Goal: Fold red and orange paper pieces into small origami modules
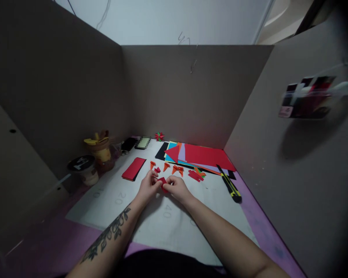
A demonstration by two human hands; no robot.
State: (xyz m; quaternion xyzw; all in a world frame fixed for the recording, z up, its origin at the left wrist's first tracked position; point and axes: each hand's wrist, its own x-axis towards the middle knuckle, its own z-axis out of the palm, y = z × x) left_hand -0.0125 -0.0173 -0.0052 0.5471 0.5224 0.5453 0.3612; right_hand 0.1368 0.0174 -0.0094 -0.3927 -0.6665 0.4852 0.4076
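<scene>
A small piece of red paper is pinched between my two hands, just above the white sheet. My left hand grips its left side with thumb and fingers, and my right hand holds the right side. The fingers hide part of the paper, so its exact folds cannot be made out. Just beyond my hands lie several folded orange paper pieces and a small folded red piece. To the right of these is a cluster of folded red pieces with some orange and green.
A stack of red paper strips lies left. Large coloured sheets and a yellow-black utility knife lie right. Behind are a paper star and a phone. Lidded cup stands by the left wall; a holder hangs right.
</scene>
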